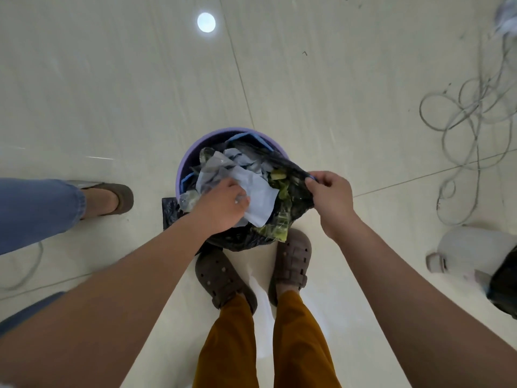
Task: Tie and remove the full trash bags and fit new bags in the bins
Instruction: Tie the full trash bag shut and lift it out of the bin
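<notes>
Cables (472, 113) right of bin (193, 152)

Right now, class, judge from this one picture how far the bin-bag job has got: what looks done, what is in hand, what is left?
Done: the black trash bag is partly lifted out of the purple bin, its mouth still open.
In hand: the right hand pinches the bag's rim; the left hand holds its near edge beside white paper.
Left: tying, lifting it away and fitting a new bag. A folded black bag seems to lie beside the bin.
</notes>
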The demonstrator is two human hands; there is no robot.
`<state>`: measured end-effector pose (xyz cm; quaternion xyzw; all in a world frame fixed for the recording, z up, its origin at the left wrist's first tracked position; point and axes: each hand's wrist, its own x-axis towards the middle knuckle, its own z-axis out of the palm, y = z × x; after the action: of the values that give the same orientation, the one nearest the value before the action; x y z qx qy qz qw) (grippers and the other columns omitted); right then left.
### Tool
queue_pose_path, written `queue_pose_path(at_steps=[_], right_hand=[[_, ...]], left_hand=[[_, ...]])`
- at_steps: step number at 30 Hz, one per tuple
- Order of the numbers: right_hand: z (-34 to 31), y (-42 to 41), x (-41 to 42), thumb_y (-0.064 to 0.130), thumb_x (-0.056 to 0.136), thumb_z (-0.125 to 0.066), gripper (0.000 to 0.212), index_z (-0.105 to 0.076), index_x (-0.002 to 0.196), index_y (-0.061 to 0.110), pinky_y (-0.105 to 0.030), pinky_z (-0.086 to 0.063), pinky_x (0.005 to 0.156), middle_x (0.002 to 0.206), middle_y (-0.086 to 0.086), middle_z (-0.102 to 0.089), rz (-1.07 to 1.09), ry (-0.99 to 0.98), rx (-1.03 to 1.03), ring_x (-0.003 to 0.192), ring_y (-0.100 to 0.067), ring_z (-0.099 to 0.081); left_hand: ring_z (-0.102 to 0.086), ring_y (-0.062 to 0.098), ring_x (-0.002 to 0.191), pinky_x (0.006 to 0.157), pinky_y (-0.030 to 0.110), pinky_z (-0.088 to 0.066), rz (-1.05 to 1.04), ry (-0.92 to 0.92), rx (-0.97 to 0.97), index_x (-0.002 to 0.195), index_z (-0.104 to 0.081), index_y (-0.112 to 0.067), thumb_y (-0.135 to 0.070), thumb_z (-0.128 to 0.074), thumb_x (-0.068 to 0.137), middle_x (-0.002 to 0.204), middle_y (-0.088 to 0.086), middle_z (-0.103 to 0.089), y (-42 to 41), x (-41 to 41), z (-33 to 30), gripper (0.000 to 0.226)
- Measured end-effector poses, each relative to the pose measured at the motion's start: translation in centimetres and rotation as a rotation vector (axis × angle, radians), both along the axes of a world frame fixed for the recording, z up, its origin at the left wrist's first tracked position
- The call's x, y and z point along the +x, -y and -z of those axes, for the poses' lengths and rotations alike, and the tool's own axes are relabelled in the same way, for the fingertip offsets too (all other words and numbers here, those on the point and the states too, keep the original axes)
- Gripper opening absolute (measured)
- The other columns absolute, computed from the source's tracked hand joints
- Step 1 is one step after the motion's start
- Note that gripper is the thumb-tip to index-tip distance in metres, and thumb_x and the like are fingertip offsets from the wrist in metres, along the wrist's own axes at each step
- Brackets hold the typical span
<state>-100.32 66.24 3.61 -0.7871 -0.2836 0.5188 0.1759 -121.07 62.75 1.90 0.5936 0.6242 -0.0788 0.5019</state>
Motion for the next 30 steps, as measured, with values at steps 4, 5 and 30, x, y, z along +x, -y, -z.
queue_pose_path(at_steps=[4,5,30], right_hand=[[-0.2,2.2,0.8,0.005,0.088,-0.051,0.015,-0.061,0.085,0.014,-0.04,-0.057,0.078,0.088,-0.009,-0.065,0.111,-0.06,-0.184,0.079,-0.023,-0.061],[-0.4,2.6,0.9,0.003,0.087,-0.049,0.014,-0.059,0.087,0.013,-0.043,-0.058,0.08,0.091,-0.01,-0.063,0.12,-0.081,-0.225,0.08,-0.024,-0.061],[0.3,0.7,-0.8,0.021,0.093,-0.057,0.022,-0.054,0.114,0.019,-0.038,-0.05,0.086,0.103,-0.009,-0.054,-0.144,0.217,0.351,0.09,-0.022,-0.057]], left_hand=[[-0.041,0.017,0.126,0.112,0.048,-0.022,0.175,-0.072,0.025,0.119,-0.056,-0.013,-0.03,-0.031,0.103,0.137,0.001,-0.041,-0.3,1.2,0.2,0.034],[-0.04,0.018,0.128,0.114,0.049,-0.018,0.177,-0.048,0.035,0.121,-0.056,-0.015,-0.029,-0.032,0.103,0.139,0.0,-0.041,-0.3,1.5,0.1,0.034],[-0.056,0.018,0.113,0.093,0.027,-0.049,-0.975,0.182,0.014,0.142,-0.044,-0.026,-0.004,-0.038,0.101,0.132,0.0,-0.053,3.2,-5.6,2.5,0.047]])
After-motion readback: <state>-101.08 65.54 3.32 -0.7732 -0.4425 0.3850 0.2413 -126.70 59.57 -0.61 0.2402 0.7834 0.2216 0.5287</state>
